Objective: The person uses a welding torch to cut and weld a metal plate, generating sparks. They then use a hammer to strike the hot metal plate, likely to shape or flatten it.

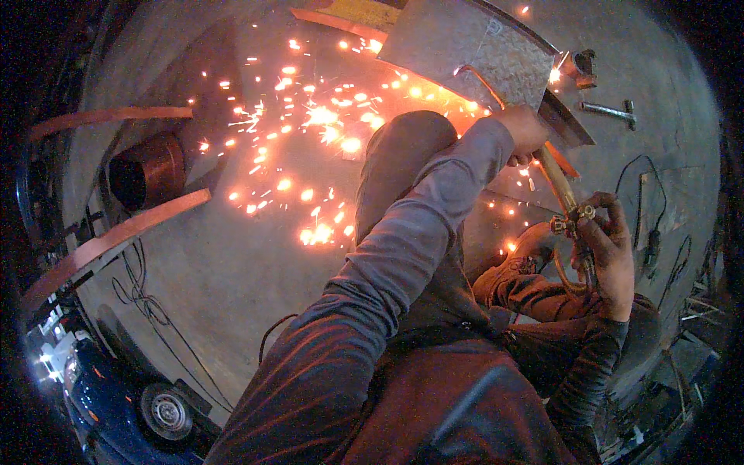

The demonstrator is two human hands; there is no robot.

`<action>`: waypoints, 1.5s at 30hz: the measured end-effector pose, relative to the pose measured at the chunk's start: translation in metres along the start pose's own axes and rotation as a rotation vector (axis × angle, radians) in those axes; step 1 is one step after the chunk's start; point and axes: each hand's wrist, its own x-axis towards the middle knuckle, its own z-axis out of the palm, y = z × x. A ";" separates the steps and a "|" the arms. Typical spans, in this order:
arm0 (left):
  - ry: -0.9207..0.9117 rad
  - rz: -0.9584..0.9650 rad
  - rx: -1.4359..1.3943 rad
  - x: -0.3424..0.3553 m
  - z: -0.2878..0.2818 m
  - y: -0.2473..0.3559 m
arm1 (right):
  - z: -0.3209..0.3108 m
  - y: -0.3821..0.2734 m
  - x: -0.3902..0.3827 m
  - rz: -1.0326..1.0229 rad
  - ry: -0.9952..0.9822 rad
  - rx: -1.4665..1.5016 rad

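A brass cutting torch (pixel 559 182) runs up from my lap to its bent copper tip, which is at the edge of a grey metal plate (pixel 430 35) amid a glowing cut and a spray of sparks. My left hand (pixel 524 136) is closed round the torch's upper tubes, its arm crossing my bent knee. My right hand (pixel 608 256) grips the lower handle beside the valve knobs (pixel 587 211), with a hose hanging beneath it. An orange-red metal strip and a dark steel piece (pixel 573 124) lie partly under the plate.
A hammer (pixel 602 108) and a small metal fitting (pixel 583 68) lie right of the plate. At left are a rusty pipe section (pixel 170 167), two curved red metal strips (pixel 108 240) and loose cables (pixel 147 298). A blue car (pixel 85 387) stands at lower left. More cables (pixel 659 201) lie at right.
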 end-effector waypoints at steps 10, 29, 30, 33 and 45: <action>0.097 0.449 0.834 0.035 0.006 -0.025 | 0.001 -0.012 -0.004 0.005 0.036 -0.096; 0.137 0.111 -0.176 -0.016 0.003 0.003 | -0.015 -0.032 -0.002 -0.079 -0.077 -0.298; 0.138 0.115 -0.182 -0.016 0.003 0.003 | -0.015 -0.033 -0.003 -0.073 -0.072 -0.291; 0.160 0.119 -0.194 -0.017 0.004 0.006 | -0.012 -0.036 -0.006 -0.056 -0.057 -0.292; 0.159 0.086 -0.228 -0.014 0.005 0.009 | -0.015 -0.039 -0.005 -0.035 -0.063 -0.282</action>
